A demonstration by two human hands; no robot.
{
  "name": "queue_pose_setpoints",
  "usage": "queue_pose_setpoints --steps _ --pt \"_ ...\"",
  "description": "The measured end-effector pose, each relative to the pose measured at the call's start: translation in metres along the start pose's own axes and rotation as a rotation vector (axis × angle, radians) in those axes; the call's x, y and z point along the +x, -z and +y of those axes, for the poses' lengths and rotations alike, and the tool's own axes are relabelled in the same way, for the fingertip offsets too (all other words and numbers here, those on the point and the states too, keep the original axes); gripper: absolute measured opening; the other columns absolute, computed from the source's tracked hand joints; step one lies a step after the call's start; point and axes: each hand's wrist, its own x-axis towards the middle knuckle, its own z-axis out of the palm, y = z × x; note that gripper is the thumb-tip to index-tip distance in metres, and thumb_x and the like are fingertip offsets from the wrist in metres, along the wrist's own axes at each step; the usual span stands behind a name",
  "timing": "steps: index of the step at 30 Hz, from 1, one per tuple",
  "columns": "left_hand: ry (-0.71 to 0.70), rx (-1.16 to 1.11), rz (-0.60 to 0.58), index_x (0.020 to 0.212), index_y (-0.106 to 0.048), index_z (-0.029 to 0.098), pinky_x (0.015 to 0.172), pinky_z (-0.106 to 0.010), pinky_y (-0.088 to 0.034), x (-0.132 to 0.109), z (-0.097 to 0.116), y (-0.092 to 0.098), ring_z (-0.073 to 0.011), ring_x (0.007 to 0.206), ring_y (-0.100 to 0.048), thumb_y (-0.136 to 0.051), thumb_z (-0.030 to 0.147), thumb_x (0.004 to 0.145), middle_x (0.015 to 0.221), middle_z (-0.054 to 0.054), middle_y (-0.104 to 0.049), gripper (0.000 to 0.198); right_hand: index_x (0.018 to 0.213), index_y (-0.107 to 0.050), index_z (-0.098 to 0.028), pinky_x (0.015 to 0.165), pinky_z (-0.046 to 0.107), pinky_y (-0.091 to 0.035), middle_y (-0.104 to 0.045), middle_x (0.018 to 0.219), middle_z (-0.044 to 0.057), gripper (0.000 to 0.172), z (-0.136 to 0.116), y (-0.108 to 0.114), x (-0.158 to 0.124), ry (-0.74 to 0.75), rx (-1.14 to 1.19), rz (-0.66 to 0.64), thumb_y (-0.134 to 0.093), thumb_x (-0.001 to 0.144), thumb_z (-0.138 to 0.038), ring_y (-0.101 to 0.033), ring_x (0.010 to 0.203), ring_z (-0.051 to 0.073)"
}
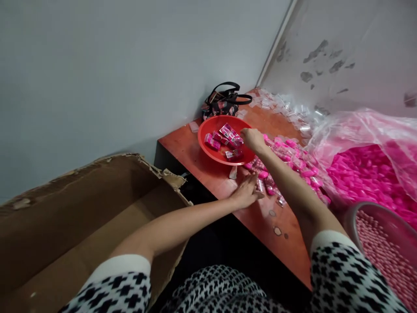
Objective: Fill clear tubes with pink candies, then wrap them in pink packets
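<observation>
My right hand [254,139] is over the right side of a red plastic basin [204,150], its fingers curled closed. What they hold, if anything, is hidden. Several small pink packets [229,131] lie inside the basin. Below its front rim, my left hand [246,193] rests on the orange-red table [182,148] with fingers stretched out. Those fingertips reach the edge of a pile of small clear containers with bright pink caps [308,171], some holding pink beads. My right forearm covers part of this pile.
A large open cardboard box [97,226] stands left of the table. Behind the basin sits a dark patterned handbag [221,106]. Clear plastic pieces [289,111] line the back. At right are a bag of pink caps [368,169] and a tub of pink beads [384,252].
</observation>
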Motion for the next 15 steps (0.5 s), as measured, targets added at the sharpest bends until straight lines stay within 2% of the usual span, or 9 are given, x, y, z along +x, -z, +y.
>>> queue_pose_setpoints --steps 3,7,9,11,13,15 --pt "-0.006 -0.020 -0.007 0.143 -0.030 0.012 0.114 -0.048 -0.027 -0.004 -0.004 0.004 -0.0300 0.140 -0.027 -0.057 0.045 0.082 0.149 -0.019 -0.032 0.075 0.117 -0.058 -0.014 0.086 0.036 -0.046 -0.064 0.117 0.017 0.034 -0.012 -0.019 0.039 -0.047 0.040 -0.009 -0.037 0.092 -0.025 -0.060 0.108 0.027" --pt "0.015 -0.043 -0.024 0.131 -0.047 0.012 0.110 -0.044 -0.033 -0.005 -0.001 0.009 -0.0294 0.134 -0.038 -0.062 0.036 0.079 0.141 -0.016 -0.046 0.060 0.116 -0.058 -0.014 0.086 0.037 -0.047 -0.062 0.119 0.016 0.041 -0.020 -0.032 0.062 -0.020 0.096 -0.012 -0.057 0.081 -0.035 -0.059 0.108 0.028" --pt "0.067 -0.086 -0.033 0.122 -0.055 0.014 0.102 -0.041 -0.041 -0.005 0.006 0.015 -0.0280 0.122 -0.050 -0.062 0.034 0.078 0.128 -0.013 -0.058 0.049 0.111 -0.061 -0.016 0.085 0.037 -0.048 -0.063 0.117 0.014 0.044 -0.019 -0.036 0.067 -0.024 0.150 -0.021 -0.064 0.074 -0.039 -0.059 0.106 0.027" --pt "0.116 -0.139 -0.042 0.116 -0.060 0.016 0.091 -0.038 -0.047 -0.005 0.012 0.025 -0.0253 0.103 -0.061 -0.061 0.034 0.078 0.108 -0.008 -0.067 0.042 0.104 -0.065 -0.019 0.083 0.035 -0.048 -0.067 0.109 0.010 0.040 -0.015 -0.038 0.071 -0.034 0.220 -0.034 -0.068 0.070 -0.039 -0.061 0.100 0.025" --pt "0.111 -0.206 0.012 0.111 -0.063 0.018 0.084 -0.036 -0.049 -0.008 0.016 0.040 -0.0223 0.091 -0.064 -0.062 0.034 0.077 0.096 -0.005 -0.069 0.038 0.097 -0.068 -0.020 0.081 0.032 -0.047 -0.069 0.097 0.006 0.032 -0.008 -0.037 0.072 -0.034 0.332 -0.009 -0.069 0.067 -0.034 -0.063 0.092 0.022" --pt "0.073 -0.293 0.196 0.110 -0.064 0.019 0.085 -0.034 -0.050 -0.011 0.016 0.060 -0.0207 0.093 -0.064 -0.062 0.030 0.077 0.100 -0.006 -0.069 0.035 0.090 -0.068 -0.019 0.079 0.031 -0.046 -0.069 0.085 0.003 0.026 -0.003 -0.033 0.067 -0.018 0.508 0.087 -0.069 0.067 -0.030 -0.062 0.084 0.019"
